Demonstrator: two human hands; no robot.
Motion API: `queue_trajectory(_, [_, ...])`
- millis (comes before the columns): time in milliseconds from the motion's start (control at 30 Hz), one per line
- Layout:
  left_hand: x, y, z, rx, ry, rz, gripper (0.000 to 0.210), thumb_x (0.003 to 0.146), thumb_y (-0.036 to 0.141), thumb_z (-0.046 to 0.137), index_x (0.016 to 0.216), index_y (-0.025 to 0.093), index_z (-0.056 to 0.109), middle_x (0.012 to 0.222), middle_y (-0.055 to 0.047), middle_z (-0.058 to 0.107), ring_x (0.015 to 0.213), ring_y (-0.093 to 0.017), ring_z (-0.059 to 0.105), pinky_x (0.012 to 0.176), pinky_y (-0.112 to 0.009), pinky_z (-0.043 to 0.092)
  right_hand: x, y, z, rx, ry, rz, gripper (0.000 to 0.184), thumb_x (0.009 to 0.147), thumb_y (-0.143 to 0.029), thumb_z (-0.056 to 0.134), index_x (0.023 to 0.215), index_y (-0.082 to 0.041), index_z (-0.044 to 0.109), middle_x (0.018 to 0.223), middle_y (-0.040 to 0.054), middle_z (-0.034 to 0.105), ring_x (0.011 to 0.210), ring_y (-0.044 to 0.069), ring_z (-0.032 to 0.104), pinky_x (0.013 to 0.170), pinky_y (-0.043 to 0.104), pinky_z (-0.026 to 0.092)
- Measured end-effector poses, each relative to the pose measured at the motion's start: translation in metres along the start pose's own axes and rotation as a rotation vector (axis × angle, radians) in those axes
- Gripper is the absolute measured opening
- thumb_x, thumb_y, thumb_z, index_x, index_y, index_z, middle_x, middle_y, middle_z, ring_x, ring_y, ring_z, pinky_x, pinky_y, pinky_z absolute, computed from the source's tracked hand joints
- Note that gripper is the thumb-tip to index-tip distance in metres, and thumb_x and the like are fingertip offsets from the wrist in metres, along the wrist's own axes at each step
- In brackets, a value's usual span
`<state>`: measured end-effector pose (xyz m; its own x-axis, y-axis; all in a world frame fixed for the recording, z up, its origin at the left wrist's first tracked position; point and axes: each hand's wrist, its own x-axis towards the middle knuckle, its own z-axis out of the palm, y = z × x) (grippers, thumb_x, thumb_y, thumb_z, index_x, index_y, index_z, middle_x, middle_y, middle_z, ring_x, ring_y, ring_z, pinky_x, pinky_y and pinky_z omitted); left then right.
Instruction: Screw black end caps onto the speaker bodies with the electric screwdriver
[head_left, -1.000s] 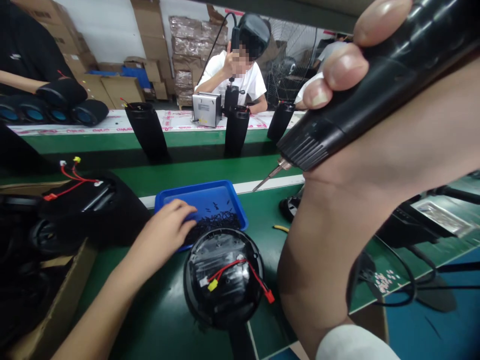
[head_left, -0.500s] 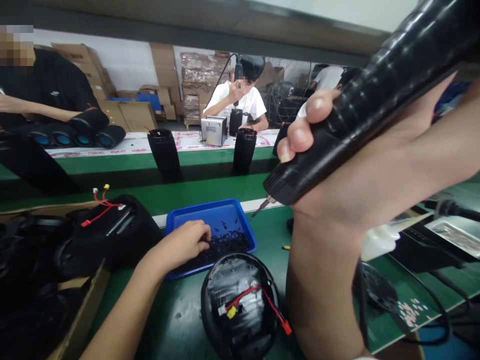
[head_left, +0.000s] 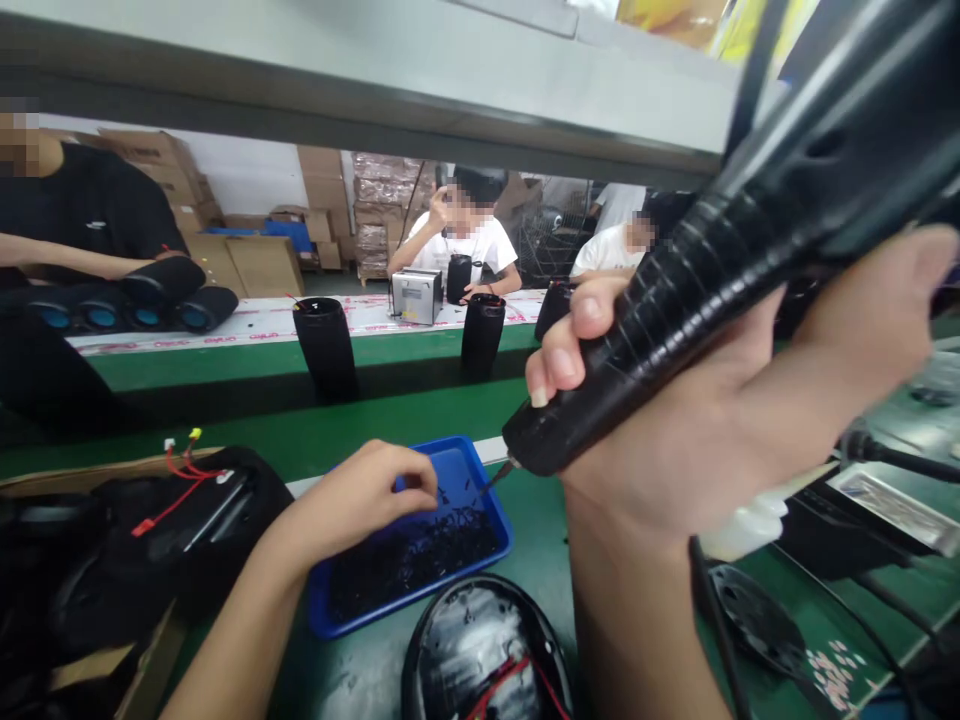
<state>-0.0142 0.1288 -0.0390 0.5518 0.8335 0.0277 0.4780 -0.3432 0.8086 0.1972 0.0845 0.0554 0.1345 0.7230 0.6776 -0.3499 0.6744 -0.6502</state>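
Lifted from the screw pile, left hand now pinched shut above blue tray. Right hand still gripping electric screwdriver, lower in frame.

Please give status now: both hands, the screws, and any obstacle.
Left hand pinched over black screws in blue tray. Right hand grips electric screwdriver, bit over the tray. Nothing blocks them.

A long green conveyor belt runs across the room, and behind it stands a white work table with red markings. A grey metal beam crosses overhead. At the back, brown cardboard boxes are stacked against a white wall, beside a wire metal cage
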Motion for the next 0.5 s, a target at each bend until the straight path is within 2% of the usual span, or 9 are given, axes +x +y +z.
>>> queue_trajectory(100, [-0.009, 0.020, -0.006, -0.408, 0.273, 0.200, 0.005, 0.084, 0.025, 0.079, 0.081, 0.028, 0.076, 0.078, 0.007, 0.074, 0.069, -0.008, 0.063, 0.064, -0.016, 0.048, -0.005, -0.002, -0.003, -0.020, -0.042, -0.036, 0.032, 0.084, -0.059, 0.074, 0.087, -0.029, 0.063, 0.070, -0.0004, 0.063, 0.081, 0.027, 0.072, 0.067, 0.041, 0.064])
queue_trajectory(167, [-0.013, 0.026, -0.005, -0.686, 0.348, 0.348, 0.006, 0.081, 0.033, 0.082, 0.081, 0.032, 0.076, 0.072, 0.008, 0.073, 0.062, -0.008, 0.063, 0.053, -0.013, 0.048, -0.008, -0.002, -0.002, -0.023, -0.077, -0.077, 0.026, 0.083, -0.051, 0.079, 0.084, -0.030, 0.064, 0.071, -0.0012, 0.064, 0.080, 0.026, 0.072, 0.067, 0.041, 0.064])
queue_trajectory(267, [-0.013, 0.026, 0.002, -0.955, 0.280, 0.501, 0.007, 0.077, 0.031, 0.084, 0.080, 0.031, 0.077, 0.069, 0.004, 0.075, 0.062, -0.010, 0.066, 0.043, -0.012, 0.047, -0.012, -0.003, 0.002, 0.081, -0.199, -0.177, 0.020, 0.090, -0.030, 0.075, 0.076, -0.026, 0.062, 0.072, -0.0033, 0.065, 0.075, 0.018, 0.071, 0.067, 0.031, 0.066])
queue_trajectory(367, [-0.009, 0.024, 0.009, -1.067, 0.213, 0.534, 0.009, 0.077, 0.019, 0.083, 0.081, 0.026, 0.079, 0.077, 0.001, 0.077, 0.066, -0.010, 0.068, 0.046, -0.011, 0.051, -0.019, -0.003, 0.009, 0.280, -0.248, -0.333, 0.030, 0.095, -0.007, 0.063, 0.069, -0.023, 0.057, 0.084, -0.0040, 0.069, 0.074, 0.009, 0.070, 0.071, 0.021, 0.066])
queue_trajectory(433, [-0.007, 0.025, 0.013, -1.104, 0.194, 0.538, 0.011, 0.077, 0.015, 0.083, 0.082, 0.024, 0.079, 0.078, 0.001, 0.077, 0.068, -0.009, 0.068, 0.052, -0.012, 0.054, -0.024, -0.005, 0.011, 0.343, -0.244, -0.358, 0.035, 0.089, 0.003, 0.064, 0.068, -0.023, 0.053, 0.091, -0.0043, 0.071, 0.075, 0.010, 0.071, 0.074, 0.022, 0.067])
queue_trajectory(500, [-0.007, 0.026, 0.016, -1.117, 0.187, 0.549, 0.012, 0.077, 0.015, 0.084, 0.085, 0.024, 0.080, 0.076, 0.001, 0.077, 0.071, -0.009, 0.069, 0.060, -0.014, 0.057, -0.028, -0.008, 0.011, 0.340, -0.256, -0.319, 0.040, 0.088, 0.008, 0.064, 0.066, -0.022, 0.049, 0.093, -0.0047, 0.072, 0.075, 0.011, 0.072, 0.075, 0.025, 0.068])
